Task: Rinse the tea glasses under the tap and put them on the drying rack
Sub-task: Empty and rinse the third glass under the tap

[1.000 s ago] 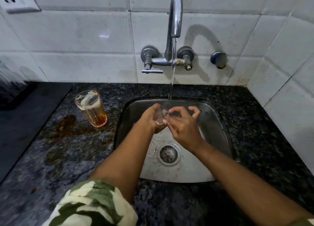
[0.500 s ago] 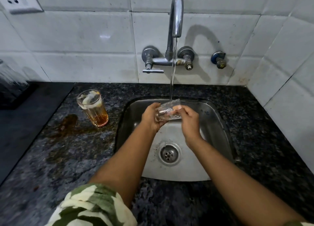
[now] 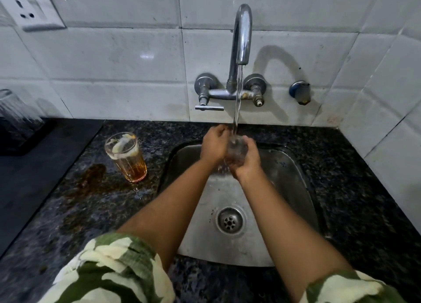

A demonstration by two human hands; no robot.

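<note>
Both hands (image 3: 247,158) grip clear glass (image 3: 237,149) w/ ribbed walls.

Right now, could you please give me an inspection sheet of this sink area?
Surface: dark granite counter, wet, with a brown spill left of the steel sink.
Job's things: clear tea glass under the running tap; second tea glass on the counter, with tea dregs and foam.
Clutter: upturned glass at far left.
Grips: left hand and right hand both hold the rinsed glass.
Cables: nothing seen.
Surroundings: white wall tiles, wall socket.
</note>
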